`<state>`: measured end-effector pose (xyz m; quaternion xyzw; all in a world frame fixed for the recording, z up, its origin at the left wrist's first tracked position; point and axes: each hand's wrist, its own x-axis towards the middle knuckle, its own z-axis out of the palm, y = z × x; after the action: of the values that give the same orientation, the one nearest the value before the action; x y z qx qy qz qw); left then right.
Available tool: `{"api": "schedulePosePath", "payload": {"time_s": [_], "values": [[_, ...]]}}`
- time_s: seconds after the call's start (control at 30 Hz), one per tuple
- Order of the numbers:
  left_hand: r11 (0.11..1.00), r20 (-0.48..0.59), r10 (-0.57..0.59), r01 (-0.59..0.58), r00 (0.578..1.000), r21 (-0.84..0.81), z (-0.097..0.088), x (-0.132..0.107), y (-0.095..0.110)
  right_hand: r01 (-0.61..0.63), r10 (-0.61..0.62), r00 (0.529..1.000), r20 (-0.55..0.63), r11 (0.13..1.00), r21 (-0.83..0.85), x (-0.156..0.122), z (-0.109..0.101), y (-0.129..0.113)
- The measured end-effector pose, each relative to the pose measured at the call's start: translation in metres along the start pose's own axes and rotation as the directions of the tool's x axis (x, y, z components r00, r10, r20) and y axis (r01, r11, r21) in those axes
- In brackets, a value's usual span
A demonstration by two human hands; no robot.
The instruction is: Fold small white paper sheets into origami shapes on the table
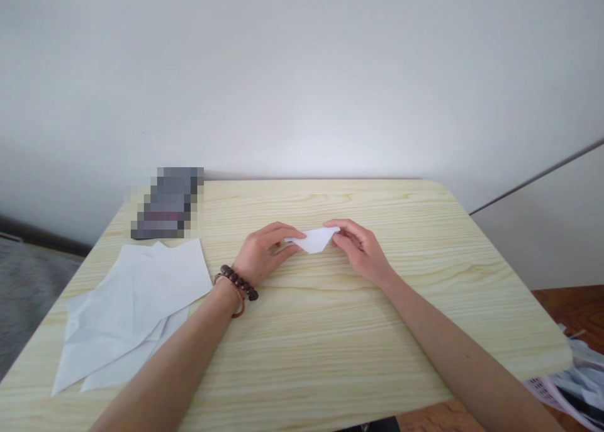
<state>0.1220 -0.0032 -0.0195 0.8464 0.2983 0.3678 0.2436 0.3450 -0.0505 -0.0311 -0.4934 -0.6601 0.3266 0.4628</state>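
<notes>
Pale wood-grained tabletop [330, 344] lies beneath two forearms [438, 337] angling inward. Past dark wrist beads [240, 282], the left hand [262, 254], fingers [279, 231] pointing right, pinches one end of the folded white paper [315, 240]; the right hand [361, 249] pinches the other, at mid-table. Behind rises the white wall [321, 80].

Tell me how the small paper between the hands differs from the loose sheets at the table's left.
The small paper is a compact piece with slanting lower edges; the loose sheets are far broader and overlap in a pile. The small paper is pinched between the left hand and right hand, while the loose sheets lie on the table. Both are white.
</notes>
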Motion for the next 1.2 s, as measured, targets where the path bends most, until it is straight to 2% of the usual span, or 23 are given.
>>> {"api": "schedulePosePath", "payload": {"time_s": [0.17, 0.3, 0.57, 0.7, 0.8, 0.9, 1.07, 1.2], "values": [[0.999, 0.007, -0.05, 0.051, 0.999, -0.011, 0.0004, 0.0007, 0.0009, 0.11, -0.108, 0.994, 0.024, 0.989, -0.103, -0.0001, -0.0002, -0.0029], [0.994, 0.016, -0.107, 0.107, 0.994, -0.028, 0.0008, 0.0007, 0.0012, 0.192, -0.176, 0.979, 0.106, 0.968, -0.16, 0.0006, 0.0016, -0.0061], [0.994, 0.042, -0.102, 0.1, 0.994, 0.054, -0.0005, 0.0015, 0.0057, 0.12, -0.105, 0.991, 0.088, 0.975, -0.186, -0.0022, 0.0038, -0.0091], [0.997, 0.082, -0.064, 0.061, 0.995, 0.04, 0.0004, -0.0003, 0.0053, 0.167, -0.136, 0.982, 0.13, 0.948, -0.271, -0.0035, 0.0067, -0.0076], [0.998, 0.021, 0.016, -0.017, 1.0, 0.061, 0.0006, -0.0007, 0.003, 0.2, -0.165, 0.977, 0.135, 0.929, -0.312, -0.0044, 0.0076, -0.0064], [0.991, -0.037, 0.064, -0.059, 0.997, 0.116, -0.0003, 0.0006, 0.0012, 0.23, -0.21, 0.972, 0.102, 0.937, -0.264, -0.0053, 0.0072, -0.0058], [0.993, -0.032, 0.034, -0.03, 0.999, 0.117, -0.0007, 0.0023, 0.0005, 0.34, -0.336, 0.94, 0.061, 0.903, -0.262, -0.0056, 0.0075, -0.0054], [0.992, -0.045, -0.028, 0.033, 0.999, 0.123, 0.0013, 0.0004, -0.0012, 0.353, -0.353, 0.934, 0.053, 0.893, -0.279, -0.005, 0.0072, -0.0055]]}}
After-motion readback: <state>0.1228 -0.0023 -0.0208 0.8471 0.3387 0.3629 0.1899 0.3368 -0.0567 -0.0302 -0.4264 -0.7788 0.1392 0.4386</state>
